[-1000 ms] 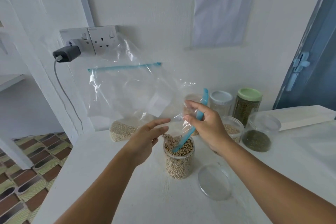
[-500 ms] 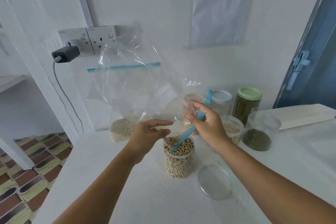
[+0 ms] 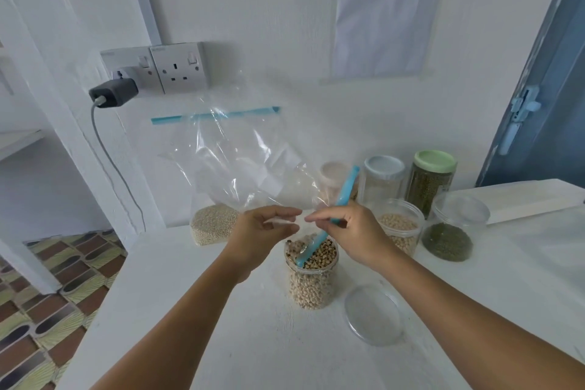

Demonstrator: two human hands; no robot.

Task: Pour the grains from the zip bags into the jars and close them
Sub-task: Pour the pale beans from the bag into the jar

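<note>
Zip bag (image 3: 240, 165), clear and apparently emptied, held upside down above the open jar (image 3: 311, 275), its blue zip strip (image 3: 326, 225) running down into the jar mouth. The jar stands on the white desk (image 3: 221, 342) and is filled almost to the rim with pale, dark-eyed beans. Right hand (image 3: 351, 231): fingers curled round the zip strip just above the jar, gripping the mouth end of the bag. Left hand (image 3: 262, 231): thumb and fingers pinching the clear film of the bag beside the right hand, directly over the jar. Clear round lid (image 3: 375, 315) lying flat on the desk just right of the jar. Second zip bag (image 3: 215, 168), standing against the wall behind the first, blue strip at its top and small pale grains settled at its bottom. Behind and to the right, a group of jars: an open jar of pale beans (image 3: 400, 228), a low jar of dark green grains (image 3: 452, 228) with a clear lid, a tall green-lidded jar (image 3: 432, 182), a grey-lidded jar (image 3: 383, 179) and a further jar partly hidden by the bag. On the wall, a double socket (image 3: 161, 68) with a dark charger (image 3: 112, 93) plugged in, and a printed sheet (image 3: 389, 9); its text is too small to read.
</note>
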